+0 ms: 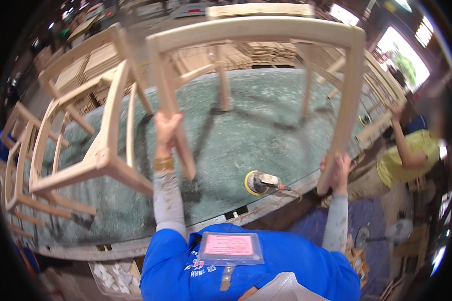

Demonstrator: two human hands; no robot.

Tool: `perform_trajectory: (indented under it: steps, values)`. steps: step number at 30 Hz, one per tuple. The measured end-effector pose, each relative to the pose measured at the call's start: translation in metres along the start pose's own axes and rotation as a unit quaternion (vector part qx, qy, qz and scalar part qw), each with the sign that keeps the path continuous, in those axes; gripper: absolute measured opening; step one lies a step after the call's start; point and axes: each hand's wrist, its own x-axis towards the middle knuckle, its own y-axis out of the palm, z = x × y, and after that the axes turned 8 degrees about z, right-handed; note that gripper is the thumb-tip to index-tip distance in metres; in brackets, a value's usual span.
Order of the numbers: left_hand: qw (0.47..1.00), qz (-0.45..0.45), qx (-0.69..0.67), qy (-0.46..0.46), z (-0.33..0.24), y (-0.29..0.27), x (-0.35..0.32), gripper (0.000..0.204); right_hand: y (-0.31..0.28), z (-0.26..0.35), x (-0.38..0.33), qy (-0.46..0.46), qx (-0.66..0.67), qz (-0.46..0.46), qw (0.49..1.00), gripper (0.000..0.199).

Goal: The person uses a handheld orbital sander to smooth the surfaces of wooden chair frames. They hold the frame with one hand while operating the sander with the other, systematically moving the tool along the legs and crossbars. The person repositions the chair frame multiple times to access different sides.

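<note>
Over green worktop (246,125): both hands (166,131) (336,169) clenched around chair frame (266,35) legs.

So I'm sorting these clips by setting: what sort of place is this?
Most likely a furniture workshop. Both hands, left hand and right hand, hold an unfinished wooden chair frame over a dusty workbench; more bare frames lie beside it, and a yellow-padded sander rests there.

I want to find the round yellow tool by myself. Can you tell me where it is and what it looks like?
Start at the big green-covered workbench in the middle. Go to its near edge, between the person's left hand and right hand, which hold a bare wooden chair frame. There lies the small sander: the only yellow, round thing among pale wood.
</note>
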Motion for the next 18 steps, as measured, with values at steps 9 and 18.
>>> perform_trajectory:
  steps: [9,18]
  values:
    - [0.992,0.083,0.096,0.017,-0.128,0.103,-0.010,0.032,-0.094,-0.044,0.121,0.025,-0.016,0.056,0.998,0.042]
    - [0.990,0.091,0.109,0.009,-0.125,0.112,-0.005,0.032,0.049,-0.149,-0.003,-0.179,-0.378,0.092,0.904,0.056]
